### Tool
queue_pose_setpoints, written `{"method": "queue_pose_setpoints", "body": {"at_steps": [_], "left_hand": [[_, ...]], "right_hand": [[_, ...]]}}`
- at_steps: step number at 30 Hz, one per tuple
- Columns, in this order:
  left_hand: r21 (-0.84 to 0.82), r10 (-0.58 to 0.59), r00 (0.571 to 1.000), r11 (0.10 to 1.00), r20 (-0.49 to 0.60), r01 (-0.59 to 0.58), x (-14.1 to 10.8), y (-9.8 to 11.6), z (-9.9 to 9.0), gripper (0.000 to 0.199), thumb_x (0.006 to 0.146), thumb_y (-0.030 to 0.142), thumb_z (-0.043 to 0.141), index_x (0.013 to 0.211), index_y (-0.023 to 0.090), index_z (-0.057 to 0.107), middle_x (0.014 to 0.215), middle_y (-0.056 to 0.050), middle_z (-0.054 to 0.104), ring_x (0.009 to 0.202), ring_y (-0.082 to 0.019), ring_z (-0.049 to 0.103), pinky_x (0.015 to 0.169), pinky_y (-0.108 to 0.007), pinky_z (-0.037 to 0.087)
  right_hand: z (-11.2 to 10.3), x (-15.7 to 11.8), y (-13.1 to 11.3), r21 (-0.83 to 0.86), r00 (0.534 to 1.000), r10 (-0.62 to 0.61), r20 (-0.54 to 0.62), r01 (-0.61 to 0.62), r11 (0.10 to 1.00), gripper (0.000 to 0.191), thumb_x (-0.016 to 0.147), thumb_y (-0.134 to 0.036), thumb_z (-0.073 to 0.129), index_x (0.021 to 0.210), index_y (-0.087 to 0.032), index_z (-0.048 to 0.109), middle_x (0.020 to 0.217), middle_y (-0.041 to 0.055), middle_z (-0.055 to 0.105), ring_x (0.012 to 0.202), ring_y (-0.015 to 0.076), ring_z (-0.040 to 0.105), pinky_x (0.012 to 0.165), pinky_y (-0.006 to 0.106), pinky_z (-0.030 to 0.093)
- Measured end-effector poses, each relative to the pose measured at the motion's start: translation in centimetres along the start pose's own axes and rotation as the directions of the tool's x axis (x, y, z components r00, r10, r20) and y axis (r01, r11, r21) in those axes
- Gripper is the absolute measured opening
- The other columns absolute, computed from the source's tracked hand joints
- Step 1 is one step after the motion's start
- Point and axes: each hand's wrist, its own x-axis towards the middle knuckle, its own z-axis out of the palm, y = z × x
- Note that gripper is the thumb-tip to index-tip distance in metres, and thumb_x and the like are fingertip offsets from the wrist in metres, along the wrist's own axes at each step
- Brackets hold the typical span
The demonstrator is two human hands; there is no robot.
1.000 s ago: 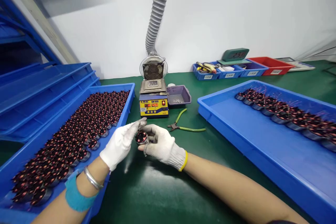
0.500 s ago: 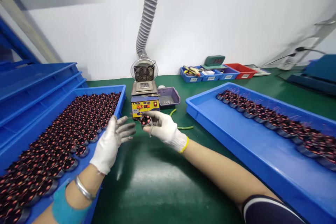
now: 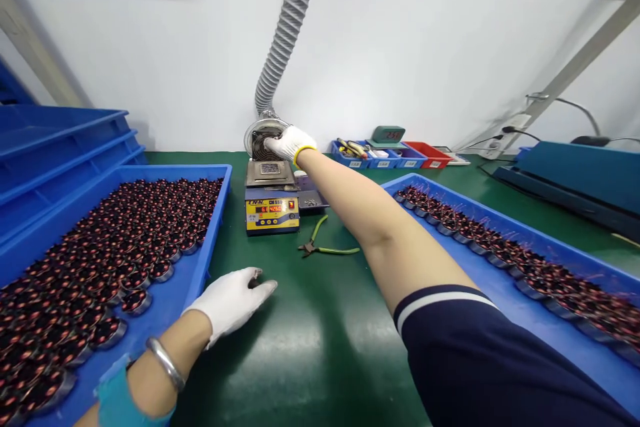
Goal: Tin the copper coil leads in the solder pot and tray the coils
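My right hand, in a white knit glove, is stretched out to the round fume hood above the solder pot. Its fingers look curled in front of the hood's dark grille, but their tips and anything held in them are hidden. My left hand, also gloved, hovers low over the green bench beside the left tray. A gap shows between its thumb and bent forefinger, with nothing visible in it. Round copper-wound parts fill most of that tray. Green-handled cutters lie spread in front of the solder pot.
A second blue tray on the right holds rows of wired parts. Stacked blue trays stand at left. Behind are small blue bins, a red bin, a digital clock and a grey duct.
My right hand, which held a round copper-wound part, has moved forward and up to the hood; the part is now hidden. My left hand has lowered towards the bench. The camera view has shifted.
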Motion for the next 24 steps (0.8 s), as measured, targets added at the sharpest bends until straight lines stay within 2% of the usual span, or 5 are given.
{"method": "queue_pose_setpoints", "body": {"at_steps": [5,13,18,24], "left_hand": [[0.006,-0.007,1.000,1.000,0.004,0.007,0.0,0.1,-0.1,0.070,0.075,0.058,0.043,0.126,0.011,0.051,0.129,-0.014,0.055,0.120,-0.029,0.050,0.100,-0.036,0.037],[0.016,-0.007,1.000,1.000,0.008,0.007,0.1,0.2,-0.1,0.070,0.074,0.059,0.043,0.125,0.012,0.052,0.128,-0.013,0.055,0.119,-0.029,0.051,0.099,-0.036,0.038],[0.012,-0.009,1.000,1.000,-0.011,0.009,0.3,0.1,-0.1,0.068,0.073,0.059,0.045,0.122,0.013,0.055,0.126,-0.013,0.057,0.116,-0.029,0.053,0.097,-0.035,0.040],[0.005,-0.013,1.000,1.000,-0.010,0.013,0.4,-0.1,0.1,0.069,0.073,0.060,0.045,0.124,0.013,0.053,0.126,-0.013,0.057,0.117,-0.029,0.052,0.099,-0.036,0.038]], "right_hand": [[1.8,1.5,-1.1,-0.044,0.996,0.081,0.031,-0.079,0.996,0.060,0.074,-0.052,0.054,0.116,-0.009,0.056,0.119,0.0165,0.056,0.110,0.0288,0.053,0.089,0.038,0.044],[3.1,1.5,-1.7,-0.107,0.992,0.098,0.078,-0.089,0.990,0.057,0.073,-0.049,0.059,0.112,-0.008,0.059,0.113,0.0161,0.059,0.106,0.0290,0.056,0.087,0.038,0.045],[3.4,1.5,-1.9,-0.137,0.992,0.092,0.081,-0.080,0.987,0.056,0.072,-0.048,0.060,0.114,-0.011,0.059,0.113,0.0151,0.060,0.103,0.0284,0.058,0.084,0.038,0.049],[3.2,1.5,-1.9,-0.114,0.991,0.098,0.096,-0.087,0.990,0.055,0.072,-0.046,0.062,0.112,-0.009,0.059,0.112,0.0159,0.060,0.104,0.0283,0.057,0.084,0.038,0.047]]}}
